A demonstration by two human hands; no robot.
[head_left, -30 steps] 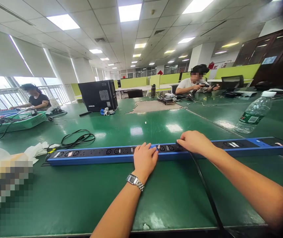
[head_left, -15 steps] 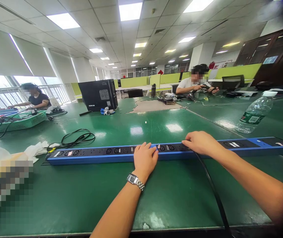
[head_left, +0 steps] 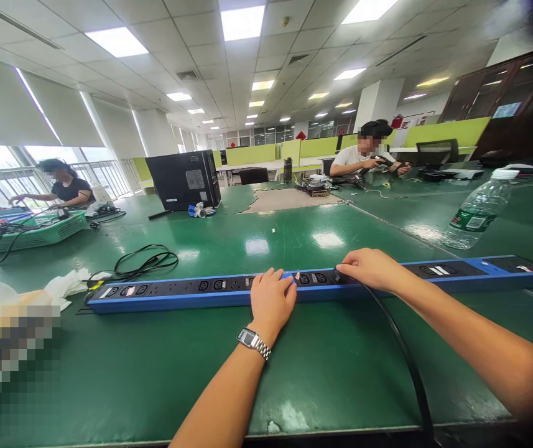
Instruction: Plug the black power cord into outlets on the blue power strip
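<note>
A right hand [head_left: 369, 269], fingers pinched around a corded black plug [head_left: 340, 274], has edged left along the blue power strip [head_left: 173, 302] on a green bench [head_left: 145, 373]; the plug's seating looks unsettled. The left hand [head_left: 273, 300] covers the strip, grip hidden.

The long power strip [head_left: 317, 293], blue-sided with a black socket face upward, lies flat left to right across the worktop [head_left: 154, 373]; the black cable [head_left: 407, 348] curves from its middle-right sockets toward the near edge.
</note>
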